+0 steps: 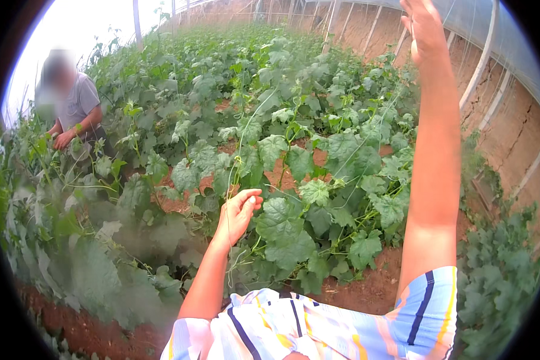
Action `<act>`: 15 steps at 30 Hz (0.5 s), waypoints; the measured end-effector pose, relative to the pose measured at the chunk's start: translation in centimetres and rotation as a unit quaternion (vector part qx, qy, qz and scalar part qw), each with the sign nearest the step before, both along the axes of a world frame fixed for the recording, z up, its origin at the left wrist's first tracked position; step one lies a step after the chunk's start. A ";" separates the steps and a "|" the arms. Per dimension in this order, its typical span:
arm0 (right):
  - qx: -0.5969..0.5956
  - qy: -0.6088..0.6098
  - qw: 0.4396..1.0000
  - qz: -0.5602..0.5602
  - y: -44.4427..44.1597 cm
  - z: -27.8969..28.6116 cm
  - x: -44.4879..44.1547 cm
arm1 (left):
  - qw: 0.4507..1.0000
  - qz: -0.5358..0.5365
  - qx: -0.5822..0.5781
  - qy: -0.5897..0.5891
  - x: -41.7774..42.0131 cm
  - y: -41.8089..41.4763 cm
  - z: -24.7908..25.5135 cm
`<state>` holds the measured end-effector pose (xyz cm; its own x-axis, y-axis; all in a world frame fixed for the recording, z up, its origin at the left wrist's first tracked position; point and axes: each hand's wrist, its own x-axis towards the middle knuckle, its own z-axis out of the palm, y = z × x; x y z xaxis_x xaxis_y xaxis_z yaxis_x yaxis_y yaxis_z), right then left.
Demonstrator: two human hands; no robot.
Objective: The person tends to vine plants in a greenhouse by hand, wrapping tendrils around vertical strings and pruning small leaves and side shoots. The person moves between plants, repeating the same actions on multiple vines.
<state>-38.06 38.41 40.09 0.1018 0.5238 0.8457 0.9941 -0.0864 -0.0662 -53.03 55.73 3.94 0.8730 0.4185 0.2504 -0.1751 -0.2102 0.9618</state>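
Note:
My left hand (239,214) is in front of me at mid-height, its fingers curled on a thin pale twine (232,176) that runs up and to the right over the vines. Just right of it stands a leafy climbing vine (281,220) with broad lobed leaves. My right hand (425,33) is raised high at the top right, arm stretched out, its fingertips cut off by the picture's edge; whether it holds anything cannot be made out. A second twine (364,139) slants up towards the right through the leaves.
A co-worker in a grey shirt (83,96) bends over plants at the left. Rows of vines fill the greenhouse. White poles (481,58) lean along a cracked earthen wall (513,130) at the right, under plastic sheeting (472,22). Reddish soil (364,288) shows between the plants.

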 end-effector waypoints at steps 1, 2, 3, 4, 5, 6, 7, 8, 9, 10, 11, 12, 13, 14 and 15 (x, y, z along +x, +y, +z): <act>-0.101 0.081 0.991 0.031 1.3 0.0 -0.3 | 1.000 0.001 0.008 0.008 -0.4 0.2 0.3; -0.183 0.145 0.970 0.061 2.4 -0.5 -0.7 | 1.000 0.017 0.004 -0.006 -0.7 0.1 0.5; -0.234 0.185 0.950 0.090 3.2 -0.7 -1.4 | 1.000 0.007 -0.004 0.006 -1.2 0.3 0.7; -0.261 0.216 0.932 0.124 3.7 -1.4 -2.2 | 1.000 -0.002 -0.012 0.017 -1.8 0.5 0.8; -0.275 0.251 0.914 0.163 4.0 -2.2 -3.1 | 0.999 -0.012 -0.021 0.028 -2.4 0.7 0.9; -0.282 0.285 0.892 0.211 4.3 -3.0 -4.2 | 0.999 -0.001 -0.014 0.046 -3.0 1.0 1.2; -0.281 0.330 0.863 0.259 3.7 -3.5 -5.5 | 0.999 -0.003 -0.020 0.047 -2.8 1.1 1.1; -0.279 0.381 0.822 0.319 3.6 -3.9 -6.5 | 0.998 -0.004 -0.027 0.048 -2.6 1.5 1.1; -0.275 0.436 0.764 0.388 3.8 -4.3 -7.1 | 0.998 0.002 -0.032 0.056 -2.8 1.9 1.0; -0.274 0.488 0.695 0.451 4.3 -4.8 -7.9 | 0.999 0.014 -0.027 0.042 -3.3 2.3 1.6; -0.177 0.461 0.735 0.465 4.6 -6.2 -9.4 | 0.999 0.020 -0.025 0.032 -3.8 2.6 2.7; -0.106 0.456 0.747 0.471 4.9 -6.8 -10.1 | 0.999 0.032 -0.017 0.026 -3.9 2.9 3.5; -0.036 0.444 0.758 0.476 5.2 -7.4 -10.9 | 0.999 0.048 -0.007 0.019 -4.0 3.4 4.5; 0.006 0.459 0.746 0.482 5.5 -7.5 -11.1 | 0.998 0.057 -0.019 -0.019 -4.0 4.0 5.4; -0.032 0.424 0.713 0.558 7.5 -9.0 -9.0 | 0.994 0.094 -0.025 -0.052 -5.3 5.3 6.3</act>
<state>-47.10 45.92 31.11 0.0521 0.7137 0.6986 0.0511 0.6967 -0.7156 -58.29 61.06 10.28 0.7482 0.5866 0.3100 -0.2367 -0.2005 0.9507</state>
